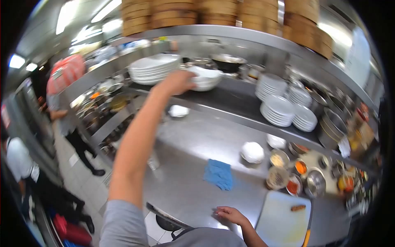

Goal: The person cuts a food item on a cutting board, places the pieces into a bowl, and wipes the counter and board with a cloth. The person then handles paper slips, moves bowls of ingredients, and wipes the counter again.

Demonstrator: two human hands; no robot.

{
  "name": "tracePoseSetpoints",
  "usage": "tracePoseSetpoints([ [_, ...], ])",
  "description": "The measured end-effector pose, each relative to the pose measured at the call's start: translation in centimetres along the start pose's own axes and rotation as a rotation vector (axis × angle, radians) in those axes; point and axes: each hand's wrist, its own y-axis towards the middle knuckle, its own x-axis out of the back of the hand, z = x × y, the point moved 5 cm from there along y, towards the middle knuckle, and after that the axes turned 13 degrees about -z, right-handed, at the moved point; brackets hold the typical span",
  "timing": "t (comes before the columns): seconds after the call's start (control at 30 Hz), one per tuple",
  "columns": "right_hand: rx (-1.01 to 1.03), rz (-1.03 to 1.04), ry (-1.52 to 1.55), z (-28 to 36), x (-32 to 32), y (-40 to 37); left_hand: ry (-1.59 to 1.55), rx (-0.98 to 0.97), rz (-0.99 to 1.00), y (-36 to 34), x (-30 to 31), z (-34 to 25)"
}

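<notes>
My left hand [180,83] is stretched up to the shelf, its fingers at the left rim of a stack of white bowls [207,80]. It looks closed on a bowl's edge, though blur softens the fingers. Directly left of it stands a pile of large white plates [154,68]. Low over the steel worktop [185,144], my right hand [230,214] holds nothing, its fingers loosely extended. A blue cloth [219,174] lies crumpled beyond it. To its right is a white cutting board [284,218] with a small brown piece of food [298,208] on it.
Smaller plate stacks [277,110] stand on the shelf's right. Bamboo steamers [175,14] line the upper shelf. Bowls of ingredients [294,185] crowd the worktop's right side, near a white rounded item [252,152]. Two people [68,99] stand in the aisle at left.
</notes>
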Motion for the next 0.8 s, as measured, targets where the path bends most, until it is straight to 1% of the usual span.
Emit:
tracePoseSetpoints([
  [0.03, -0.021, -0.013, 0.059, -0.1, -0.3, -2.4, -0.063, -0.045, 0.024, 1.1, -2.7, -2.0],
  [0.07, -0.045, -0.043, 0.125, -0.2, -0.6, -5.1, -0.051, 0.034, 0.086, 0.8, -2.9, -0.8],
  [0.1, 0.04, -0.11, 0.139, -0.9, 0.3, -2.7, 0.02, -0.036, 0.049, 5.3, -4.2, -3.3],
  [0.13, 0.058, -0.187, 0.073, -1.4, 2.5, -3.3, 0.012, -0.056, -0.01, 6.7, -4.8, -2.9],
  [0.17, 0.017, -0.24, -0.027, -3.5, 4.2, -5.8, -0.044, -0.083, -0.084, 5.9, -5.4, -4.0],
  [0.2, -0.099, -0.289, 0.026, -3.5, 5.3, -8.9, -0.066, -0.058, -0.072, 5.9, -7.3, -2.2],
  [0.23, -0.06, -0.343, 0.045, -3.7, 7.2, -9.6, -0.022, -0.03, -0.14, 6.1, -6.9, -2.4],
  [0.27, -0.101, -0.38, 0.176, -4.0, 7.9, -11.1, -0.052, -0.075, -0.189, 6.9, -9.0, 0.8],
  [0.3, -0.123, -0.399, 0.277, -4.0, 8.9, -11.2, -0.168, -0.064, -0.256, 8.4, -10.2, 4.2],
  [0.33, -0.126, -0.408, 0.327, -3.3, 9.2, -11.8, -0.21, -0.073, -0.285, 8.9, -10.5, 5.7],
  [0.4, -0.143, -0.453, 0.371, -2.9, 9.8, -14.3, -0.275, -0.098, -0.337, 7.7, -9.5, 7.2],
  [0.43, -0.164, -0.456, 0.405, -2.4, 9.0, -15.3, -0.3, -0.114, -0.334, 5.9, -9.4, 8.6],
  [0.47, -0.134, -0.501, 0.353, -2.3, 10.3, -16.8, -0.341, -0.076, -0.401, 2.7, -8.1, 8.3],
  [0.5, -0.155, -0.579, 0.33, -2.7, 12.1, -18.4, -0.38, -0.033, -0.474, -1.7, -6.2, 6.3],
  [0.57, -0.218, -0.741, 0.273, -3.4, 16.1, -22.3, -0.274, 0.046, -0.507, -10.8, -2.2, 3.3],
  [0.6, -0.251, -0.828, 0.232, -3.3, 18.8, -24.6, -0.42, 0.172, -0.464, -15.1, -1.4, 1.5],
  [0.63, -0.23, -0.947, 0.173, -4.1, 21.7, -26.6, -0.56, 0.308, -0.425, -19.4, -1.1, 0.6],
  [0.7, -0.231, -1.24, 0.17, -6.1, 27.2, -30.3, -0.88, 0.431, -0.379, -28.1, -3.4, 1.0],
  [0.77, -0.228, -1.426, 0.33, -9.2, 31.4, -34.3, -1.018, 0.429, -0.077, -33.1, -7.1, -5.9],
  [0.8, -0.262, -1.485, 0.316, -11.1, 33.5, -36.0, -1.108, 0.598, -0.011, -36.3, -10.6, -8.8],
])
